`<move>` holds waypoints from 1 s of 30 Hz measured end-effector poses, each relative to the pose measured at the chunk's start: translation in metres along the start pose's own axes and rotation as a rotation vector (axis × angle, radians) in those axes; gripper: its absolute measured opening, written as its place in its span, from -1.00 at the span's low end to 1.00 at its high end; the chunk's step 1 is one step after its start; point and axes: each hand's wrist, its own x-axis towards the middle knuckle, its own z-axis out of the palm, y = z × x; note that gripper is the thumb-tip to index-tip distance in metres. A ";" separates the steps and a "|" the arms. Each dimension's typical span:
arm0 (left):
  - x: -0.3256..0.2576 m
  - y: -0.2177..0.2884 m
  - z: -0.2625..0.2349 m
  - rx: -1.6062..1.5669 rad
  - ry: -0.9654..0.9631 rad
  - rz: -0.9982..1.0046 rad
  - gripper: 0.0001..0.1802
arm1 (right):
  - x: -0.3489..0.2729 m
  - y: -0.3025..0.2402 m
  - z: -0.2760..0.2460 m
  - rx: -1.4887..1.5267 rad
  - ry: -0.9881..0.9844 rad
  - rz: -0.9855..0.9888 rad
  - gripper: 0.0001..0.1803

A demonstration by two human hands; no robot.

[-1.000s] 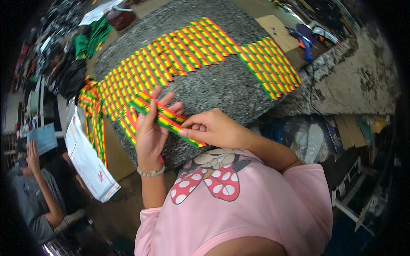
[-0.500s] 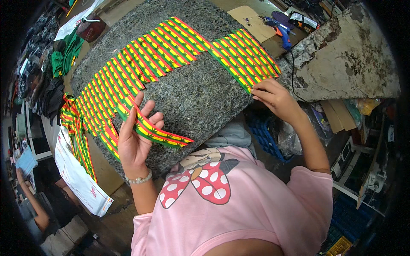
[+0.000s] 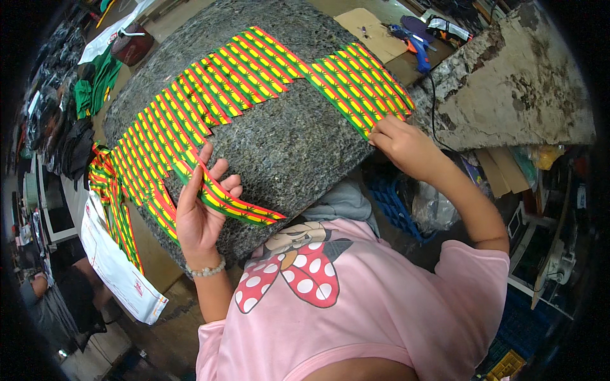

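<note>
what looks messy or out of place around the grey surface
The bunched ribbon left of the grey surface trails down crumpled, while the flat strips lie in close rows. The pale slab at right looks stained.

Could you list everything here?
Slab: one, speckled grey, centre
Laid strips: many, red-yellow-green, on slab
Held strips: uncounted, same colours, left hand
Tangled ribbons: uncounted, same colours, left
Package: one, white, lower left
Cardboard: one, tan, upper right
Tool: one, blue-orange, upper right
Stained concrete: one, pale, right
Crates: uncounted, blue, lower right
Co-worker: one, dark clothing, lower left
Edge clutter: uncounted, mixed, rim
Shirt: one, pink, bottom centre
Left hand: one, bare, centre
Right hand: one, bare, right
</note>
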 end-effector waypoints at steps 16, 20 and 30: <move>0.011 -0.004 0.001 -0.145 -0.078 -0.101 -0.50 | -0.023 0.078 -0.004 0.217 0.266 0.624 -0.72; 0.013 -0.017 0.006 -0.178 -0.040 -0.131 -0.48 | -0.010 0.095 -0.025 0.778 0.247 0.817 -0.75; 0.022 -0.036 0.002 -0.212 0.000 -0.139 -0.47 | 0.085 0.073 -0.101 1.498 0.419 0.280 -0.73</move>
